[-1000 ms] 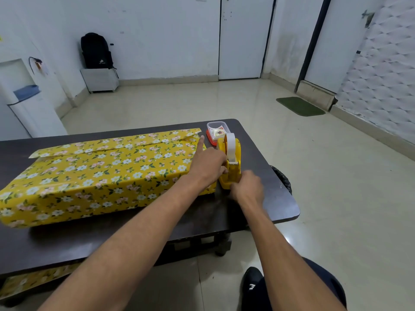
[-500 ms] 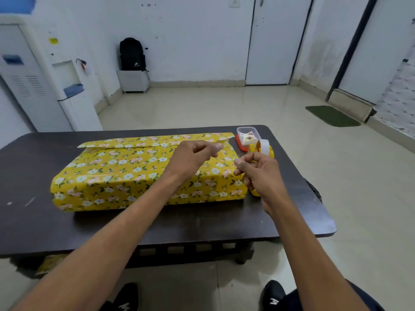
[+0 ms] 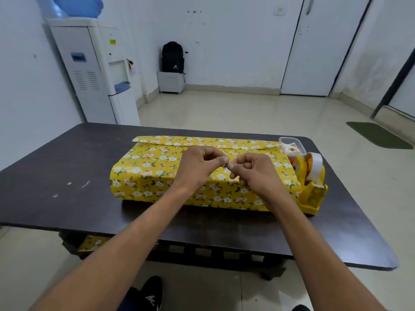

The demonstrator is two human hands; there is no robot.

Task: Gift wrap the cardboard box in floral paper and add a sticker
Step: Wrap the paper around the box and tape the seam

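Both hands have drawn together since half a second ago, when they were apart with the right one close to the dispenser; the left hand (image 3: pixel 199 167) and right hand (image 3: pixel 253 173) now meet fingertip to fingertip above the middle of the box (image 3: pixel 157 169). Each grip is pinched, thumb against forefinger with the other fingers curled, on a tiny pale strip (image 3: pixel 225 165) between them, too small to say what it is. The box is long and flat, covered in yellow paper printed with white and pink flowers and small green leaves. It lies on the dark bench (image 3: pixel 67 167), right of centre, with its long side toward the person. Along its far top edge a paper flap overlaps in a seam and sticks out a little at the left end; the near left corner shows a crease. Just beside its right end stands a yellow dispenser (image 3: pixel 312 194) carrying a white tape roll (image 3: pixel 316 164), and behind that is a clear tub (image 3: pixel 292 144) with a printed card inside, its print unreadable. A floral scrap (image 3: pixel 94 242) lies under the bench. By the left wall is a white water cooler (image 3: pixel 94 70) with a small yellow label that cannot be read. A black backpack (image 3: pixel 173 57) by the far wall bears a small white logo, also illegible.
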